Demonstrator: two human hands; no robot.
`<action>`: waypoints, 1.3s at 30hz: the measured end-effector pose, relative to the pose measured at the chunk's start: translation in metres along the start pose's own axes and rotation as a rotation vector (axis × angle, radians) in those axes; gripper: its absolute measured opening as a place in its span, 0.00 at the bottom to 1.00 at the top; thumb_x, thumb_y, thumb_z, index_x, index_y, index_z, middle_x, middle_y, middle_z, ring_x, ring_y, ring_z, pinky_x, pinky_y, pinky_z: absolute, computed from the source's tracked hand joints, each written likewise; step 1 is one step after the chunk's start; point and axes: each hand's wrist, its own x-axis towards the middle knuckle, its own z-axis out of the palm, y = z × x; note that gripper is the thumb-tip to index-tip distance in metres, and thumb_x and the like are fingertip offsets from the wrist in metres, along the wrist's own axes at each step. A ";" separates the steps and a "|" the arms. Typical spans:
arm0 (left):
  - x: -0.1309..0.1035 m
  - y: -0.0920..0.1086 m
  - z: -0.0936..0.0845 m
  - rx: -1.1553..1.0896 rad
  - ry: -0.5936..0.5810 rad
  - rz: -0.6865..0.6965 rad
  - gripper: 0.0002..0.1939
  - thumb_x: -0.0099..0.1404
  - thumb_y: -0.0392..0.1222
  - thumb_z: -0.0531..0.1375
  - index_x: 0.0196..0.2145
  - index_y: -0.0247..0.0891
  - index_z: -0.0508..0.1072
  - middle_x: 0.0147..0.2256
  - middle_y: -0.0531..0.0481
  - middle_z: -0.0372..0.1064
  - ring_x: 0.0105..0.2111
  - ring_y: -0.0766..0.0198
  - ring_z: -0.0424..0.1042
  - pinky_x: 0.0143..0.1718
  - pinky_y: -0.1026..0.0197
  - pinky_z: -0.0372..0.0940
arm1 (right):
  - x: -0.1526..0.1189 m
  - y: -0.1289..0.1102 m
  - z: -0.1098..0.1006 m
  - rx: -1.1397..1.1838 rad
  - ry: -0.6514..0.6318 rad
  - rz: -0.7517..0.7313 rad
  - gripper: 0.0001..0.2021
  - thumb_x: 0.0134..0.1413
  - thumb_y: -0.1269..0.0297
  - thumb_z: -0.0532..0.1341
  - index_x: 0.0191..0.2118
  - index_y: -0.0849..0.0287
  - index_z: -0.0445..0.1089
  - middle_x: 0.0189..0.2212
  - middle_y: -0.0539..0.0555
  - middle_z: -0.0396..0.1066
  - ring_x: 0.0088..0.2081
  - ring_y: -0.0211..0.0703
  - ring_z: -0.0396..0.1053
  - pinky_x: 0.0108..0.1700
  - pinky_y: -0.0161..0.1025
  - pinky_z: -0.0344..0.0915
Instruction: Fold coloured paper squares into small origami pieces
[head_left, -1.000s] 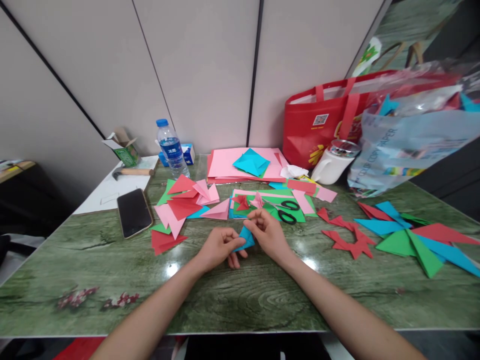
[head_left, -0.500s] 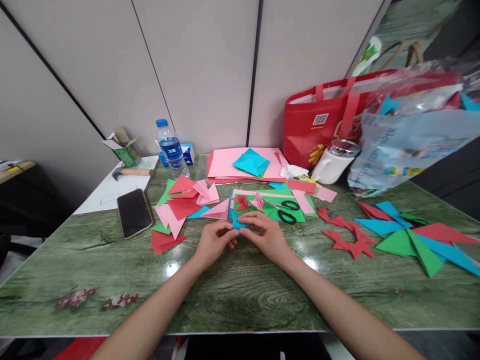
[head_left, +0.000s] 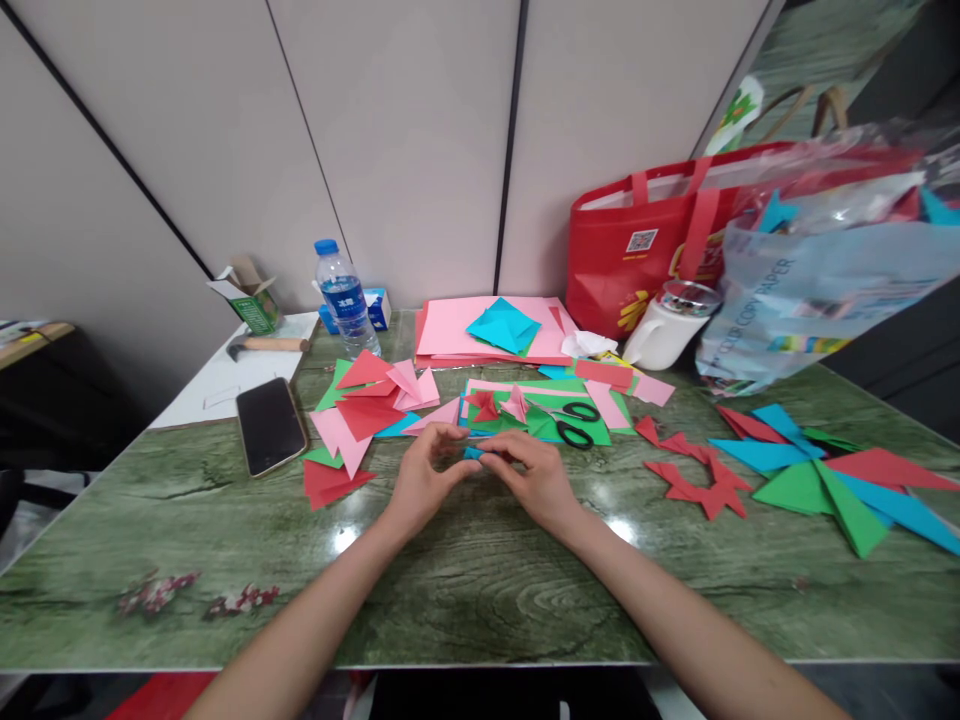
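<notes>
A small blue paper piece (head_left: 472,453) is pinched in my right hand (head_left: 536,475), between thumb and fingers. My left hand (head_left: 427,472) is just left of it, thumb and fingers apart, the thumb tip close to the paper. Just beyond my hands lie green sheets (head_left: 600,425) with black-handled scissors (head_left: 574,433), a small red folded piece (head_left: 482,404) and a pink one (head_left: 515,403) on them. Red, pink, green and blue folded triangles (head_left: 367,415) are heaped to the left of my hands.
At left are a phone (head_left: 271,427), a hammer (head_left: 270,344) and a water bottle (head_left: 347,305). A red jagged paper ring (head_left: 705,490), folded strips (head_left: 855,500), a white mug (head_left: 670,330), and a red bag (head_left: 607,260) are at right.
My left hand has opened a little and moved slightly left, off the blue paper. Less of the blue paper shows now, and it stays at my right fingertips.
</notes>
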 end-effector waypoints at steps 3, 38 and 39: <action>-0.001 0.004 0.001 -0.028 -0.070 -0.067 0.11 0.50 0.37 0.63 0.34 0.35 0.72 0.34 0.47 0.73 0.35 0.61 0.71 0.40 0.59 0.66 | -0.001 0.000 0.001 0.060 0.001 0.089 0.06 0.49 0.66 0.62 0.36 0.56 0.72 0.31 0.54 0.74 0.31 0.41 0.70 0.33 0.37 0.67; -0.006 0.006 0.008 -0.389 -0.209 -0.475 0.15 0.48 0.41 0.66 0.26 0.33 0.63 0.23 0.47 0.74 0.22 0.60 0.75 0.23 0.61 0.70 | 0.004 0.000 0.001 0.510 -0.033 0.526 0.14 0.34 0.61 0.68 0.30 0.59 0.67 0.21 0.47 0.68 0.23 0.36 0.68 0.26 0.34 0.68; -0.006 0.006 0.008 -0.371 -0.204 -0.466 0.15 0.48 0.41 0.66 0.26 0.33 0.63 0.22 0.48 0.73 0.21 0.60 0.74 0.22 0.61 0.70 | 0.005 0.000 0.001 0.517 -0.040 0.543 0.15 0.34 0.62 0.69 0.30 0.60 0.67 0.20 0.46 0.68 0.23 0.36 0.67 0.26 0.34 0.68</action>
